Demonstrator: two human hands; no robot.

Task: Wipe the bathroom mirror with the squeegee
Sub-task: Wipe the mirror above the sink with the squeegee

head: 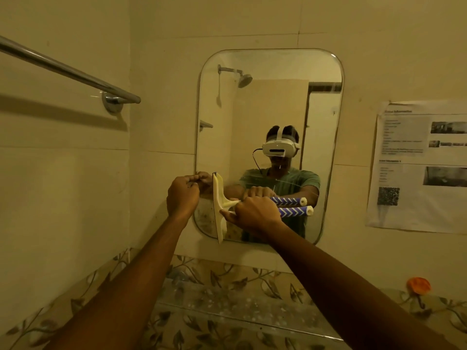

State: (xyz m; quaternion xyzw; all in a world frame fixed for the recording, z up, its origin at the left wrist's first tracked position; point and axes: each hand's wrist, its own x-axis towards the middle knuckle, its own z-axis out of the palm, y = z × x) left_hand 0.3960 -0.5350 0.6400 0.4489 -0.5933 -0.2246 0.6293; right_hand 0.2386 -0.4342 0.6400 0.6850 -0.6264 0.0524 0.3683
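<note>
Item: bathroom mirror (273, 102), rounded-corner glass, centre of the frame, fixed to pale wall tiles; lower left area looks spotted or soiled

Item: squeegee (219, 207), cream blade head standing vertical against the glass at the mirror's lower left; blue-and-white chevron handle (294, 211) pointing toward the right of the frame

Right hand (255, 213): wrapped closed around the handle near the neck, holding the squeegee

Left hand (182, 195): at the mirror's left edge, fingers curled near the blade's top end; whether it pinches the blade, the mirror edge or nothing cannot be told

Handling note (judgement): keep the whole blade edge flat on the glass with even pressure, draw it sideways in one steady pass, overlap the next pass so no streak remains

Other fixtures: towel bar (68, 69), upper left; printed sheet (417, 168) taped to wall, right of frame; orange object (418, 285), lower right

Writing: the sheet carries headings, photos and a code square, too blurred to read; no brand visible on the squeegee
</note>
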